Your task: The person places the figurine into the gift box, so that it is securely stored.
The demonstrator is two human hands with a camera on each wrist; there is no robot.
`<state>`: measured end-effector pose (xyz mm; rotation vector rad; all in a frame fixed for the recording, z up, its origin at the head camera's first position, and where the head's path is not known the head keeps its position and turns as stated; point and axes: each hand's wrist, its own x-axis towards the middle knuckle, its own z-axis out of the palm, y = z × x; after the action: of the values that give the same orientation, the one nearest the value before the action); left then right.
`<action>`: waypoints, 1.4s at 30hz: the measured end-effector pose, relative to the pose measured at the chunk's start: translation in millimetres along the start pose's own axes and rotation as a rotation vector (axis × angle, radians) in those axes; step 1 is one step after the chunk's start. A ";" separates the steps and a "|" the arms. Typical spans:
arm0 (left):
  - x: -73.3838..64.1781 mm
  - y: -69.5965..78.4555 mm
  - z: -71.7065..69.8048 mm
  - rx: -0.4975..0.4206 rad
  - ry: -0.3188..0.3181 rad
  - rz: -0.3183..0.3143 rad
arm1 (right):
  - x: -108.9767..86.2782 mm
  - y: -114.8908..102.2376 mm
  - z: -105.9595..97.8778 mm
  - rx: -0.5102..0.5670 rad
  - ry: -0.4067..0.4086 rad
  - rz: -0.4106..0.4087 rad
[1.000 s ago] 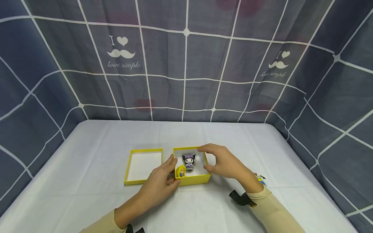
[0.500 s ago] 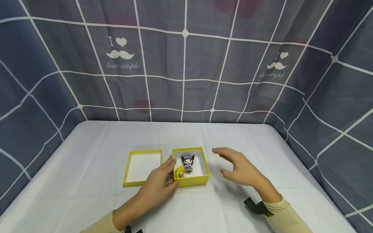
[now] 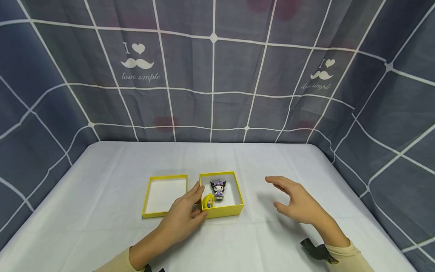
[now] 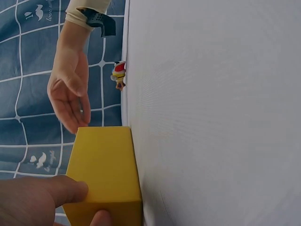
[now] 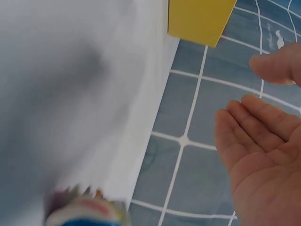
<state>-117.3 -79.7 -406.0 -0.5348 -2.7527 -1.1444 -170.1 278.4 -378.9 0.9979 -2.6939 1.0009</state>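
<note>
My left hand (image 3: 183, 213) grips the near left corner of a yellow cardboard box (image 3: 224, 211), thumb along its front wall and fingers at its left rim. Inside the open box lie a black-and-white figurine with a purple bow (image 3: 218, 190) and a small yellow-haired figurine (image 3: 208, 200), the latter in the near left corner. My right hand (image 3: 302, 202) hovers right of the box, fingers apart and bent slightly, holding nothing. A colourful figurine (image 4: 119, 75) with red and yellow parts stands on the table beyond the box in the left wrist view; my right hand mostly hides it in the head view.
Left of the box lies its shallow yellow-rimmed lid (image 3: 164, 194), white inside face up, partly behind my left hand. A white cloth (image 3: 258, 158) covers the table. Grey-blue checked curtains (image 3: 190, 105) rise at the back and both sides.
My right hand has let go of the box's right rim and moved away to the right. My left hand keeps its hold, and both figurines in the box stay put.
</note>
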 end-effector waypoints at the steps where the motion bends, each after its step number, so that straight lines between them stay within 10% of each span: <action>1: 0.0 0.0 0.0 -0.008 -0.002 0.001 | -2.7 1.2 -1.6 -0.012 0.003 0.012; 42: 0.2 -2.6 -1.2 -0.038 -0.032 -0.003 | -73.9 54.8 -29.6 -0.028 -0.012 0.190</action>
<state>-118.5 -82.2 -406.9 -0.5585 -2.7640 -1.2017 -149.7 368.3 -408.4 0.7559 -2.8471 0.9866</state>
